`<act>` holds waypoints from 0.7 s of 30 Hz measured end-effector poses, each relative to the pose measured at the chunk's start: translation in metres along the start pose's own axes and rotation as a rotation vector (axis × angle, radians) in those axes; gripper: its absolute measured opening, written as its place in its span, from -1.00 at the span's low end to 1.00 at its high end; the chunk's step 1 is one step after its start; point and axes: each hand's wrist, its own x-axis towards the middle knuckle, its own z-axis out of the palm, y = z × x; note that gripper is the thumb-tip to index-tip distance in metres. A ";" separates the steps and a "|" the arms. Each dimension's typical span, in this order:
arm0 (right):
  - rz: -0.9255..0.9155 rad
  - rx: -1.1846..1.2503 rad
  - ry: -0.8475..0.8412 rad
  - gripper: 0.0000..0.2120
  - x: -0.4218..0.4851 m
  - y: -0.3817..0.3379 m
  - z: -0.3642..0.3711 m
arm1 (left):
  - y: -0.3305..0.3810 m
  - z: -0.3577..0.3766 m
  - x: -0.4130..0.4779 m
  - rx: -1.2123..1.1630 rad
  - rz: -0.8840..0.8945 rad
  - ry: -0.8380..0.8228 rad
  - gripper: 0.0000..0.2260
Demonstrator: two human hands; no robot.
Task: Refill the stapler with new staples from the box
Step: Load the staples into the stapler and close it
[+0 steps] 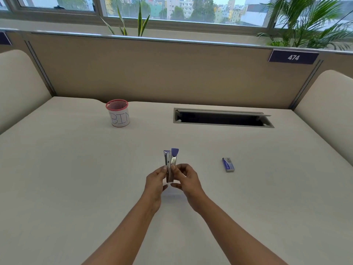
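Near the desk's (76,169) far edge, left of centre, we see a red-rimmed mesh cup (119,113) labelled BIN. Over the desk's middle, our left hand (155,180) pinches the stapler (170,165), which stands upright and splayed open, purple tip up. Our right hand (186,178) pinches it from the other side. The staple box (228,164) lies flat toward the right edge, apart from both hands.

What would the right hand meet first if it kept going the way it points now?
The stapler that the right hand pinches, then the left hand directly beyond it. Further along, roughly, stands the BIN cup, though depth is unclear.
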 end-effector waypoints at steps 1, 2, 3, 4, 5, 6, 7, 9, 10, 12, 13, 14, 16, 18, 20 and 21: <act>0.022 0.023 -0.021 -0.80 0.000 0.000 0.001 | -0.001 0.000 0.000 0.009 -0.003 0.000 -0.80; 0.042 0.045 -0.052 -0.76 -0.001 0.000 0.002 | -0.001 0.000 0.000 0.011 -0.004 0.002 -0.80; 0.058 0.066 -0.083 -0.72 -0.001 0.000 0.003 | -0.001 0.000 0.001 0.010 -0.002 0.006 -0.80; 0.068 0.081 -0.108 -0.70 -0.001 0.000 0.003 | -0.001 0.000 0.001 0.007 0.002 0.011 -0.81; 0.069 0.089 -0.124 -0.69 -0.001 0.001 0.003 | 0.000 -0.001 0.002 0.009 0.005 0.017 -0.81; 0.065 0.095 -0.131 -0.70 -0.001 0.001 0.002 | 0.000 -0.003 0.003 0.011 0.008 0.022 -0.81; 0.057 0.101 -0.129 -0.72 0.000 0.001 0.001 | 0.000 -0.004 0.004 0.015 0.011 0.021 -0.82; 0.043 0.087 -0.104 -0.76 0.000 0.001 0.000 | 0.001 -0.007 0.006 0.014 0.015 0.013 -0.84; 0.034 0.064 -0.084 -0.78 0.001 0.001 -0.001 | 0.002 -0.008 0.007 0.009 0.021 0.012 -0.84; 0.022 0.020 -0.044 -0.78 0.002 0.002 -0.001 | 0.002 -0.008 0.008 -0.006 0.039 0.011 -0.82; 0.019 0.003 -0.023 -0.76 0.002 0.003 -0.001 | 0.002 -0.008 0.008 -0.025 0.051 0.003 -0.81; 0.015 -0.010 0.000 -0.74 0.002 0.005 0.001 | 0.002 -0.006 0.007 -0.053 0.059 -0.008 -0.79; 0.006 -0.030 0.052 -0.72 0.003 0.007 0.002 | 0.002 -0.003 0.004 -0.100 0.059 -0.036 -0.71; -0.013 -0.072 0.092 -0.73 0.003 0.007 0.002 | 0.001 -0.003 0.004 -0.079 0.072 -0.065 -0.69; -0.053 -0.160 0.101 -0.77 0.002 0.008 0.001 | -0.002 -0.004 0.005 -0.056 0.088 -0.092 -0.70; -0.073 -0.208 0.100 -0.79 0.002 0.008 0.001 | -0.003 -0.005 0.006 -0.056 0.090 -0.098 -0.71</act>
